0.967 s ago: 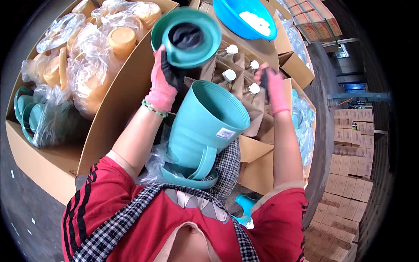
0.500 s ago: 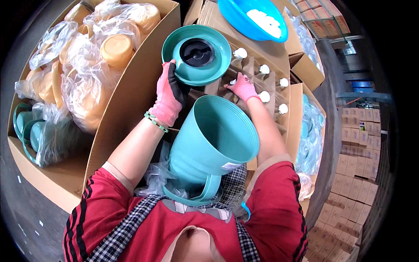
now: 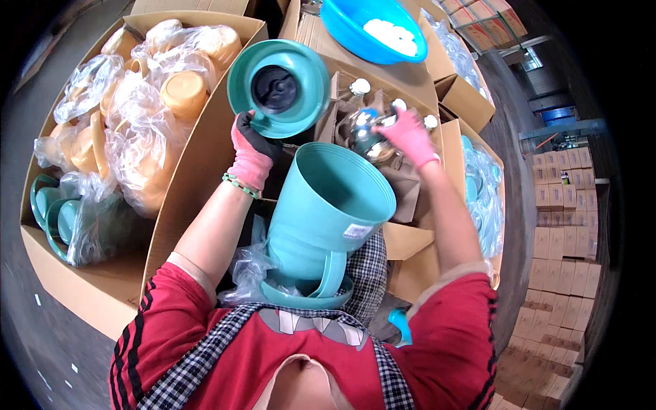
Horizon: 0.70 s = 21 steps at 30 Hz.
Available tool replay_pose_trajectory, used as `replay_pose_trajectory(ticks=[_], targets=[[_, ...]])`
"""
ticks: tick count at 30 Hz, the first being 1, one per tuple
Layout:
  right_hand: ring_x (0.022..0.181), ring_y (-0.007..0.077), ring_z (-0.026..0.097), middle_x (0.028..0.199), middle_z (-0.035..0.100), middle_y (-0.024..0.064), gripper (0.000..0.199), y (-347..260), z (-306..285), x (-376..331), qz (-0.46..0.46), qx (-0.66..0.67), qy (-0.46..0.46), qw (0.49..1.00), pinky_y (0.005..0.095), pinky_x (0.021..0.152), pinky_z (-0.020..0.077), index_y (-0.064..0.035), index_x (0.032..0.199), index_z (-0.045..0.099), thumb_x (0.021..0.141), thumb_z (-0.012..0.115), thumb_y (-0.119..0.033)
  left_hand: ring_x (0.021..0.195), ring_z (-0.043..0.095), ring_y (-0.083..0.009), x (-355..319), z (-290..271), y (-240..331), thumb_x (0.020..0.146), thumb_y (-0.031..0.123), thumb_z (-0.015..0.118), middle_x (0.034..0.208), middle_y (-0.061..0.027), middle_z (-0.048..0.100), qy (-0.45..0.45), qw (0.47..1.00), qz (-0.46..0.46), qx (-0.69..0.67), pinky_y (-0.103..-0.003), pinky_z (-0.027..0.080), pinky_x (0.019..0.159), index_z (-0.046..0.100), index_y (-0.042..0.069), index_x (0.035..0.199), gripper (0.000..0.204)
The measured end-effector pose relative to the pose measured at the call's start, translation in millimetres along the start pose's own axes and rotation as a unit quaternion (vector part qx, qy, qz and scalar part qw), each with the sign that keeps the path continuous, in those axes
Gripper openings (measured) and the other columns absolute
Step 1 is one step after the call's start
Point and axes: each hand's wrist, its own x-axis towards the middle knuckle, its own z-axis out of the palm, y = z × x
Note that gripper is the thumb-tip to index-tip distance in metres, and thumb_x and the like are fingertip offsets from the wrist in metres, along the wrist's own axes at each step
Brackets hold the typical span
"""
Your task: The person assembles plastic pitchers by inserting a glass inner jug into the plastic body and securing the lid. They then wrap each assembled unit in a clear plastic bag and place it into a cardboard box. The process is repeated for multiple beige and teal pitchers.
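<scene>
My left hand (image 3: 250,156), in a pink and black glove, grips the rim of a round teal cap-like part (image 3: 309,85) with a black disc in its middle. In my gloved right hand (image 3: 413,137) is a shiny silvered flask liner (image 3: 367,137), blurred by motion, above a carton (image 3: 410,199) with cardboard dividers. Other liners with white tops (image 3: 360,87) stand in that carton. Close to my body, a teal jug body (image 3: 294,229) with a handle stands tilted with its wide mouth up, touched by neither hand. Clear plastic lies beside it.
At left, a big carton (image 3: 183,147) holds orange and teal parts in clear bags. A blue basin (image 3: 342,34) with white pieces sits beyond the divided carton. Another carton at right holds bagged teal parts (image 3: 486,198). Stacked boxes (image 3: 567,232) line the far right.
My right hand has risen from the divided carton, drawing a silvered liner out. My left hand has shifted left with the teal part, and the view has turned slightly.
</scene>
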Motion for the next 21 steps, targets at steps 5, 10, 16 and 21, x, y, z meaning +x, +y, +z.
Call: replay_pose_trajectory(ticks=[5,10,16,21], targets=[[0.082,0.02,0.059,0.087,0.061,0.0129,0.052,26,-142,-58,0.013,0.092,0.138,0.986,0.0309,0.071,0.0466,0.001,0.091,0.056,0.062,0.07,-0.04,0.1,0.052,-0.0262,-26,18,6,0.086,0.029,0.038,0.113,-0.0111,0.051,-0.089,0.991,0.003,0.104,-0.041,0.042,0.087,0.045,0.006,0.116,0.038],[0.05,0.0068,0.047,0.071,0.06,0.0027,0.03,59,-168,-141,0.099,0.5,0.243,0.825,0.0178,0.044,0.034,-0.0036,0.092,0.059,0.077,0.058,-0.029,0.109,0.045,-0.0333,-52,37,-3,0.086,0.032,0.042,0.115,-0.0197,0.048,-0.35,0.934,-0.057,0.041,-0.049,0.031,0.095,0.05,0.003,0.106,0.036],[0.066,0.0109,0.051,0.094,0.057,0.0082,0.032,-6,-57,-156,-0.086,0.666,0.19,0.716,0.0203,0.056,0.0425,0.0009,0.109,0.05,0.085,0.048,-0.021,0.097,0.05,-0.0249,-52,94,1,0.083,0.017,0.048,0.095,-0.0128,0.054,-0.463,0.801,0.282,0.254,-0.038,0.039,0.088,0.051,0.001,0.094,0.02],[0.098,0.0124,0.049,0.107,0.051,0.0045,0.062,-33,-27,-137,-0.148,0.632,0.002,0.76,0.0258,0.084,0.0395,-0.0019,0.127,0.031,0.074,0.064,-0.012,0.086,0.051,-0.023,-49,119,27,0.085,0.023,0.045,0.087,-0.0121,0.055,-0.488,0.761,0.354,0.239,-0.036,0.042,0.08,0.053,0.002,0.086,0.022]])
